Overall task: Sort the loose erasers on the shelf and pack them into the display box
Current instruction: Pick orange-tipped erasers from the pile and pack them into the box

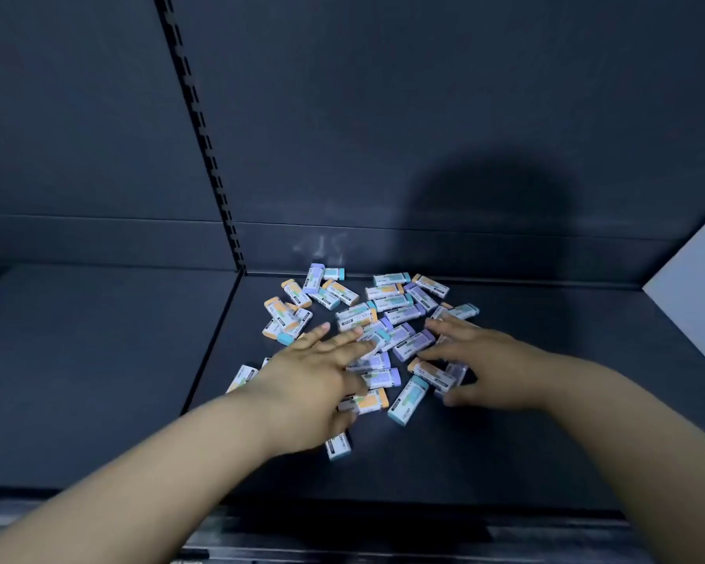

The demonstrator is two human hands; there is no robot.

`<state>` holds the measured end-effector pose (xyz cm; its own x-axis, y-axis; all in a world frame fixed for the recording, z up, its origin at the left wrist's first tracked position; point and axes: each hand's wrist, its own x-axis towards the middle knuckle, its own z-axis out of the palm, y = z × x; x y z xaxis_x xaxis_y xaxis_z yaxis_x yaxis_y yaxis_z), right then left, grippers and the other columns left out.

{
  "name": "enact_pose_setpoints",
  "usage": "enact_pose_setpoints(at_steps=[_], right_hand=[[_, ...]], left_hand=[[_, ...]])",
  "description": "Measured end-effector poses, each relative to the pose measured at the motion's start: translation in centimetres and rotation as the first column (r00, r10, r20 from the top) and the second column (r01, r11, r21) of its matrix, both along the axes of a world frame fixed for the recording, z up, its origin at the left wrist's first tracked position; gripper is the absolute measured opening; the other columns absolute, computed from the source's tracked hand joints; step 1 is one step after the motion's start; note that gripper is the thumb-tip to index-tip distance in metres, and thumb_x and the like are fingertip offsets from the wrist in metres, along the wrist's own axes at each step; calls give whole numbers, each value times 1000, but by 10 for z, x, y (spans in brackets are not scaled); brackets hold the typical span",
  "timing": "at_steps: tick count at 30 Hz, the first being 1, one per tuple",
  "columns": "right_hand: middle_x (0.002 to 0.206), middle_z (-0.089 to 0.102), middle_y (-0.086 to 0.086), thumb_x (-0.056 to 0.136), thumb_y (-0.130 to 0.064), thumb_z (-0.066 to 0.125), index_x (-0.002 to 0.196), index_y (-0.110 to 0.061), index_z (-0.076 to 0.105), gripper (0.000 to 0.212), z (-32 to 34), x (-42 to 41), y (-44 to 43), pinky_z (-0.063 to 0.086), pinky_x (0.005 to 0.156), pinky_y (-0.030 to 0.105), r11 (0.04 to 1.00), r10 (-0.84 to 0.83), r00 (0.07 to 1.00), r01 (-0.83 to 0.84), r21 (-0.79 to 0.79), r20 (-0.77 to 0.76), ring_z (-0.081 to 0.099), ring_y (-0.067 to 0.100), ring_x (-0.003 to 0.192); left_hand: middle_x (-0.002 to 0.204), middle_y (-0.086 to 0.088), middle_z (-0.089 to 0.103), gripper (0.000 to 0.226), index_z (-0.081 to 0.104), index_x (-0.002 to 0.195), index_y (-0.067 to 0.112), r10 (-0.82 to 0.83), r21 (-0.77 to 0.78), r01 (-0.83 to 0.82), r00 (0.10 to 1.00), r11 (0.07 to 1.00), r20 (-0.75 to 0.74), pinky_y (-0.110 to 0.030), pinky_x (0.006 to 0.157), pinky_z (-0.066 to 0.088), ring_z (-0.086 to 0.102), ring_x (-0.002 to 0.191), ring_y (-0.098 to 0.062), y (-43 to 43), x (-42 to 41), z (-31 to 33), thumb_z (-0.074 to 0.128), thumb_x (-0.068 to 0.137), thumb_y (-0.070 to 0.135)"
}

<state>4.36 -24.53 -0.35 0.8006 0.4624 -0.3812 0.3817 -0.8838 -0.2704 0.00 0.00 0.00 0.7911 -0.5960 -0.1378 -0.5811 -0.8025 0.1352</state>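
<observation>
While the loose erasers lie scattered at mid-frame on the dark shelf, both hands spread flat over the pile's lower part. Left hand and right hand rest with straight fingers, gripping nothing. A slotted upright rises at upper left.

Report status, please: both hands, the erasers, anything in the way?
Left hand open, flat on the erasers. Right hand open, fingers spread over the same pile. Erasers all loose on the shelf, none sorted. Nothing blocking; no display box in view.
</observation>
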Motion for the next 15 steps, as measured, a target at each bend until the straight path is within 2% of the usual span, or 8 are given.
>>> enact_pose_setpoints(at_steps=[5,11,15], right_hand=[[158,-3,-13,83,-38,66,136,-44,39,60,4,5,3,7,118,30,998,-4,1000,2,-67,-28,-8,7,145],[158,-2,-14,83,-38,66,138,-44,36,63,5,4,8,7,117,32,998,-26,999,24,-58,-46,-5,9,145],[157,5,-15,78,-39,71,134,-42,42,63,0,5,13,12,117,33,998,-58,998,58,-24,-14,2,9,145]], left_hand=[[158,10,0,30,53,121,28,1,69,-3,999,998,32,-25,107,-18,-14,143,-7,-9,8,-7,49,92,33],[158,4,-7,40,49,131,15,13,143,-17,999,990,33,-24,105,-19,-22,142,-13,-15,6,-5,46,95,32],[158,-2,-8,44,48,129,6,58,155,-60,998,986,22,-25,107,-16,-26,140,-17,-17,2,-6,40,97,33]])
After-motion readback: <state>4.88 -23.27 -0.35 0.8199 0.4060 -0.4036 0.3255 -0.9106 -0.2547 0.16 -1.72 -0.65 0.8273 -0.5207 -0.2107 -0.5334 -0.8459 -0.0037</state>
